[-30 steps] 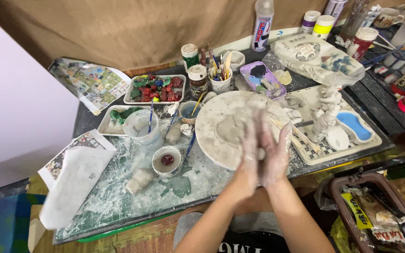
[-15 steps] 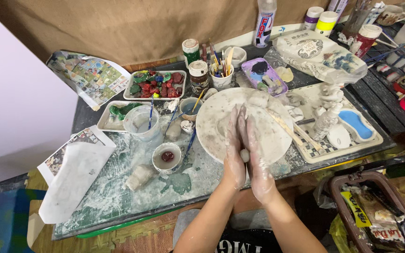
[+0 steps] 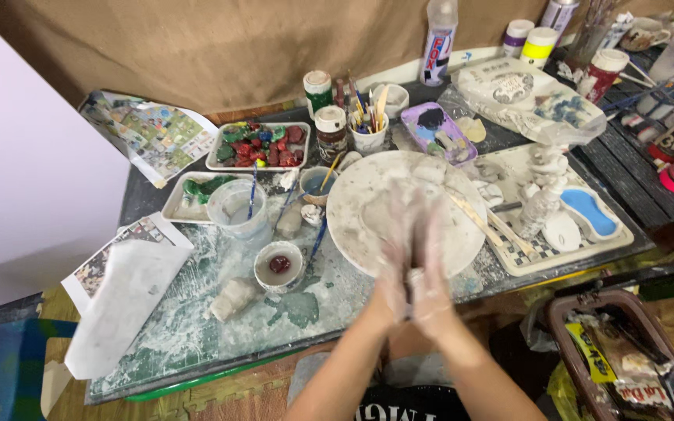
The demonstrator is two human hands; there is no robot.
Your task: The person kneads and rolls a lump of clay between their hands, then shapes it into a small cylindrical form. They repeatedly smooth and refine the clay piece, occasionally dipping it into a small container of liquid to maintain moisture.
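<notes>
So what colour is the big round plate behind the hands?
The round plate is whitish grey, clay-smeared, in the head view.

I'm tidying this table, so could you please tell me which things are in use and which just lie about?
In use: left hand and right hand, pressed palm to palm; round white clay-smeared board.

Lying about: tray of red and green painted pieces; cup of brushes; blue-filled mould.

left hand (image 3: 394, 269): palm pressed flat against the right, fingers straight and pointing away from the body, coated in pale grey-white residue, motion-blurred | right hand (image 3: 433, 273): mirrors it, palm to palm, equally smeared | forearms: bare, converging upward from the lower frame edge to the joined wrists
</notes>
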